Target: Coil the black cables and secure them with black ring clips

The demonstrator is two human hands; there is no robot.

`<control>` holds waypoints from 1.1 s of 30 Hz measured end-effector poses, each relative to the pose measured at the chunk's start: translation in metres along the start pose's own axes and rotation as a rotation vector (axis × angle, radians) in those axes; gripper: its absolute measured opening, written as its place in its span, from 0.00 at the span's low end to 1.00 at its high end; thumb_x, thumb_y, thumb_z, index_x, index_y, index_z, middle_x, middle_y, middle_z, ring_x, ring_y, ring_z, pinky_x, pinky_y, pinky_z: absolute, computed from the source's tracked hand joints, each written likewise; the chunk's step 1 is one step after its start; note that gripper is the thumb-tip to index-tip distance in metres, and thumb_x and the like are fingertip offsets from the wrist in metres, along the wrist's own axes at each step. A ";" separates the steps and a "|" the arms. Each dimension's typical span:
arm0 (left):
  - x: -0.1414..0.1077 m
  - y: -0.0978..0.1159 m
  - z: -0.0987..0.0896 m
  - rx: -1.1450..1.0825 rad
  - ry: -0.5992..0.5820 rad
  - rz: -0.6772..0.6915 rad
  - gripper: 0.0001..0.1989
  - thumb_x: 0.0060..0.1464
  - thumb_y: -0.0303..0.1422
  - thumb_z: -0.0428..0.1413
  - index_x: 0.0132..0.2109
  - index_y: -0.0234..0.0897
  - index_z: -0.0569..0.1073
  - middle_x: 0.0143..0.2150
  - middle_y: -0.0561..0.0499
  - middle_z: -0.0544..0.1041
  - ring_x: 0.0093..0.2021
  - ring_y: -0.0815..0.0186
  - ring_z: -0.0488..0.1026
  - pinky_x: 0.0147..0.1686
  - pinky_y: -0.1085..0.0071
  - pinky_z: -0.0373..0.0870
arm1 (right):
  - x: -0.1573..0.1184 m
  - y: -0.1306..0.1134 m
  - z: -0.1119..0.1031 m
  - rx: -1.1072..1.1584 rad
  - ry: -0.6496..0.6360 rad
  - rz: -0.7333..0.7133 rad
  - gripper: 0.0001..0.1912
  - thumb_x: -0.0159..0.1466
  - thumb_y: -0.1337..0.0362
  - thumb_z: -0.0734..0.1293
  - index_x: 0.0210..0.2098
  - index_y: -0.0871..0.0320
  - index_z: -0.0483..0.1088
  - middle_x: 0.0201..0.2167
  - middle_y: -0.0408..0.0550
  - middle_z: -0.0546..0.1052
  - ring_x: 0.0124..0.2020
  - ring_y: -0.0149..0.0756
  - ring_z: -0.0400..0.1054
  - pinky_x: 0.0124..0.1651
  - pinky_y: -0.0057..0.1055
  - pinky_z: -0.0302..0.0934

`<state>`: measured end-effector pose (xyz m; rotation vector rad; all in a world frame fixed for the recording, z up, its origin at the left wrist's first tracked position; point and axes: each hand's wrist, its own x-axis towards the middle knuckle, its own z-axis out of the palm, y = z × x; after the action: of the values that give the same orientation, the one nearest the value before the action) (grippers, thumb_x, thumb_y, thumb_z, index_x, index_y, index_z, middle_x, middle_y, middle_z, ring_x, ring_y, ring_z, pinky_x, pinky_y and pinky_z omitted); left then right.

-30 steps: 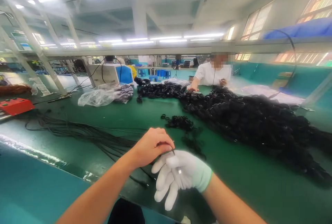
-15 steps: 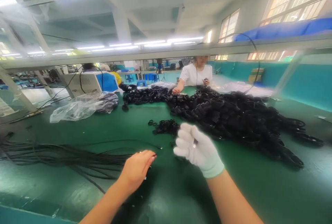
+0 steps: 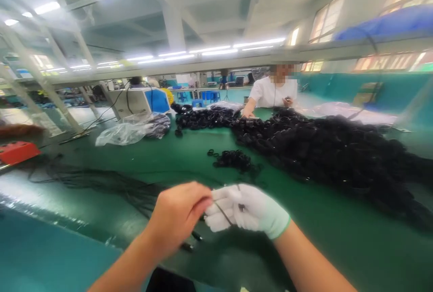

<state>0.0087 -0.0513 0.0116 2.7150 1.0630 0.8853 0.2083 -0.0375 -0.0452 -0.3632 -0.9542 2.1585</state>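
Our left hand (image 3: 184, 211) pinches a cable (image 3: 223, 212) that slants across our gloved right hand (image 3: 248, 210), whose grip we cannot tell, so the cable could slip if that pinch eases, or snag if its end catches in the glove (image 3: 267, 213).

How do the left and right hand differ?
The left hand is bare; the right hand wears a white glove. The left hand shows its back, the right hand its palm side. Shared: both are at the thin black cable, which crosses in front of the gloved fingers.
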 end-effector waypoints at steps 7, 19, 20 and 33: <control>0.043 -0.014 -0.001 -0.202 -0.146 -0.178 0.07 0.55 0.31 0.52 0.32 0.40 0.74 0.32 0.56 0.74 0.31 0.70 0.69 0.32 0.76 0.63 | 0.002 0.019 0.020 0.035 -0.160 0.090 0.27 0.57 0.55 0.68 0.50 0.68 0.64 0.43 0.67 0.74 0.44 0.52 0.71 0.50 0.60 0.55; 0.000 -0.065 0.064 0.174 -0.216 -0.131 0.13 0.58 0.28 0.44 0.32 0.37 0.73 0.30 0.50 0.75 0.31 0.64 0.70 0.32 0.70 0.62 | -0.005 -0.012 0.018 0.135 0.053 -0.271 0.14 0.59 0.55 0.66 0.41 0.57 0.66 0.27 0.40 0.69 0.29 0.31 0.66 0.49 0.51 0.59; -0.011 -0.054 0.067 0.184 -0.227 -0.096 0.12 0.57 0.28 0.45 0.30 0.37 0.72 0.29 0.50 0.75 0.29 0.64 0.70 0.30 0.71 0.61 | -0.006 -0.016 0.017 0.121 0.101 -0.307 0.13 0.60 0.55 0.65 0.40 0.56 0.66 0.28 0.41 0.69 0.29 0.31 0.65 0.49 0.50 0.59; 0.005 0.006 -0.015 0.164 -0.092 0.122 0.08 0.55 0.35 0.54 0.30 0.39 0.73 0.25 0.55 0.72 0.26 0.69 0.66 0.27 0.73 0.56 | 0.001 0.021 0.018 0.053 -0.181 0.044 0.21 0.57 0.60 0.68 0.46 0.68 0.66 0.36 0.59 0.75 0.35 0.43 0.73 0.45 0.46 0.62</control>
<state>0.0074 -0.0543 0.0281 2.9513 1.0038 0.7088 0.1878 -0.0558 -0.0481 -0.1663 -0.9943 2.2811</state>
